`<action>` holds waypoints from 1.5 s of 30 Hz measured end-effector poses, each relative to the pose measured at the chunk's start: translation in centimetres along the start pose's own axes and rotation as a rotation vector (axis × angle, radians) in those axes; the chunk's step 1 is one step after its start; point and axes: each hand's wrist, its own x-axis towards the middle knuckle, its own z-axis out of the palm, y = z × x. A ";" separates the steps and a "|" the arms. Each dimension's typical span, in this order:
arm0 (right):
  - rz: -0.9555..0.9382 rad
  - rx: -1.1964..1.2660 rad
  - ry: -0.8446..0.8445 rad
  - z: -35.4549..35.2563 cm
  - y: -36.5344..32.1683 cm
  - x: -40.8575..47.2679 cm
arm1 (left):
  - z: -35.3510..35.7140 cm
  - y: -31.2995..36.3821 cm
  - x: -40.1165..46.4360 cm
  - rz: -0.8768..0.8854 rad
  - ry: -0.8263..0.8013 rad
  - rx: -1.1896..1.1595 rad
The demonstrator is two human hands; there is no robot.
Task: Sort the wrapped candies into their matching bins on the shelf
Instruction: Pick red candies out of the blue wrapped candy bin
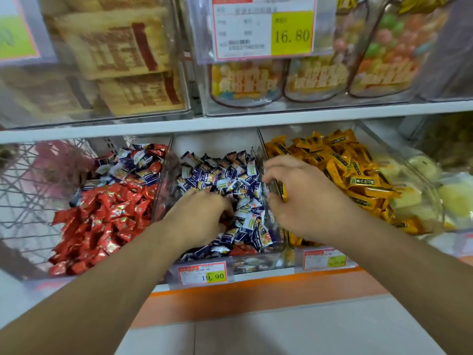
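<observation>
Three clear bins sit side by side on the lower shelf. The left bin (35, 267) holds red wrapped candies (102, 216) with several blue-and-white ones mixed on top. The middle bin (256, 263) is full of blue-and-white candies (230, 175). The right bin (289, 254) holds yellow-orange candies (345, 162). My left hand (197, 219) digs into the middle bin with fingers curled down among the wrappers; what it holds is hidden. My right hand (304, 198) hovers over the wall between middle and right bins and pinches a yellow-orange candy (283, 192).
A further clear bin (399, 175) with pale yellow packets stands at the right. A wire basket (30, 190) is at the left. Price tags (203, 274) hang on the bin fronts. The upper shelf (230, 123) carries boxes and snack bags close overhead.
</observation>
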 end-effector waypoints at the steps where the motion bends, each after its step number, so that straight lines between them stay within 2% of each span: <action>1: -0.001 0.004 -0.001 0.0 0.0 -0.1 | 0.0 0.0 0.0 -0.004 -0.010 0.018; 6: 0.006 0.015 -0.015 -0.3 0.1 -0.5 | -0.1 0.1 -0.2 -0.009 -0.028 0.060; 11: 0.017 0.011 -0.032 -0.4 -0.2 -0.5 | -0.3 0.8 -0.9 -0.067 0.066 -0.065; 17: 0.024 0.014 -0.037 -0.5 -0.3 -0.4 | -2.3 1.7 -3.2 -0.172 0.277 -0.400; 22: 0.017 0.013 -0.037 -0.2 -0.3 -0.4 | -5.8 0.5 -7.1 -0.264 0.528 -0.594; 25: 0.014 0.007 -0.024 -0.1 -0.3 -0.5 | -7.3 -2.0 -9.7 -0.356 0.667 -0.561; 27: 0.007 0.016 -0.017 -0.2 -0.4 -0.6 | -7.2 -4.0 -11.1 -0.429 0.682 -0.462; 30: 0.013 0.028 -0.006 -0.2 -0.4 -0.6 | -6.3 -5.2 -11.8 -0.441 0.620 -0.258; 33: 0.012 0.027 0.000 -0.2 -0.4 -0.5 | -5.6 -3.2 -10.5 -0.219 0.571 -0.291; 36: 0.008 0.033 0.008 0.0 -0.2 -0.3 | -4.6 0.1 -7.9 -0.019 0.330 -0.381; 39: -0.009 0.041 0.029 0.1 0.2 -0.3 | -3.1 2.1 -4.9 0.101 0.055 -0.414; 42: -0.030 0.057 0.034 0.2 0.6 -0.4 | -1.6 1.8 -2.6 0.124 -0.145 -0.394; 45: -0.038 0.076 0.037 0.3 1.0 -0.6 | -0.5 1.4 -1.5 0.125 -0.276 -0.392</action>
